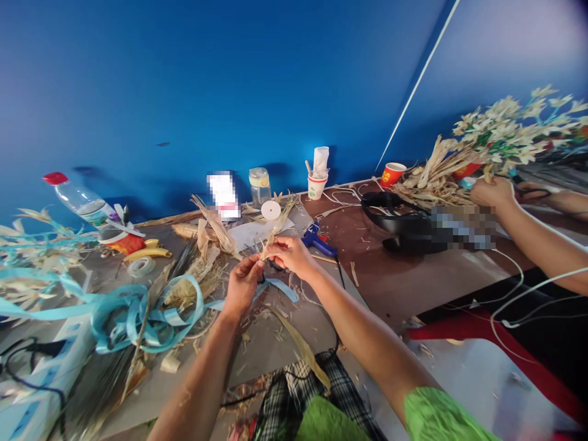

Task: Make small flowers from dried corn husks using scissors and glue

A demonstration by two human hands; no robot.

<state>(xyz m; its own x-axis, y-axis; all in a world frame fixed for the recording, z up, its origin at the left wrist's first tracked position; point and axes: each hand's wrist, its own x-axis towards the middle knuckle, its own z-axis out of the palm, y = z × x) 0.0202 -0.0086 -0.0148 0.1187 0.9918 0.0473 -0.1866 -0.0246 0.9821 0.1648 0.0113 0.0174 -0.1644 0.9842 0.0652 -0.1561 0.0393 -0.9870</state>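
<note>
My left hand [242, 283] and my right hand [290, 253] meet over the middle of the table, both pinched on a small piece of dried corn husk [267, 244] held between them. The husk piece stands up between the fingertips. A light blue ribbon [138, 309] lies in loops just left of my left hand, one end trailing under it. A blue glue gun [316, 239] rests just right of my right hand. Dried husks [215, 233] are piled behind my hands.
A plastic bottle [80, 199], tape roll [141, 266], glass jar [260, 185], paper cups [316, 184] and a red cup [392, 174] stand along the blue wall. At right another person's hand [492, 192] holds husk flowers [505, 131]. A black headset [395, 217] lies nearby.
</note>
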